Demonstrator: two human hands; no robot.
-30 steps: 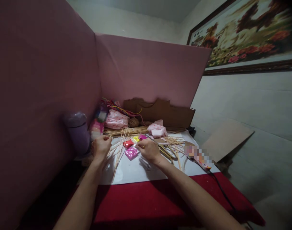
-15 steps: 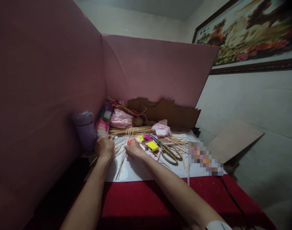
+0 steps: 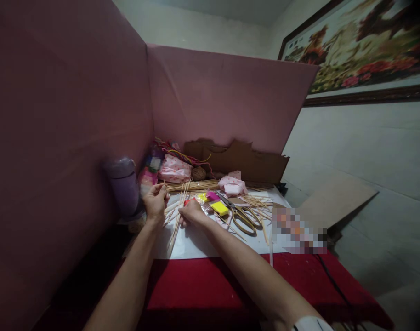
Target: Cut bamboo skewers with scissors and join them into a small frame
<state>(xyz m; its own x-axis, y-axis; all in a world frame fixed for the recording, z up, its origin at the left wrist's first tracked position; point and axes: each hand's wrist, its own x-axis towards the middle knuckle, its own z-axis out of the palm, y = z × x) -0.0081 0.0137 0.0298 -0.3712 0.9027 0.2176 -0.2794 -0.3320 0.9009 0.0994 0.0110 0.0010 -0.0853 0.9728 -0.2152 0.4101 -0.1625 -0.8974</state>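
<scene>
My left hand [image 3: 155, 202] is closed in a pinch on thin wooden sticks [image 3: 177, 216] that fan out over a white sheet [image 3: 203, 243]. My right hand [image 3: 192, 214] rests just to the right of them, fingers curled and touching the same sticks; what it grips is hard to make out. Small coloured packets, yellow [image 3: 219, 208], magenta [image 3: 212, 196] and red, lie right beside my right hand. Scissors with gold handles [image 3: 242, 219] lie further right.
A pink board [image 3: 224, 101] walls the table on the left and back. A purple jar [image 3: 124, 184] stands at the left. A stick bundle [image 3: 196, 186], pink fabric [image 3: 175, 170], a twine ball [image 3: 198, 174] and cardboard [image 3: 241, 163] line the back. Red cloth [image 3: 237, 285] covers the front.
My right hand has moved left from the coloured packets to the sticks beside my left hand. My left hand has lifted slightly with its sticks. The view has shifted a little.
</scene>
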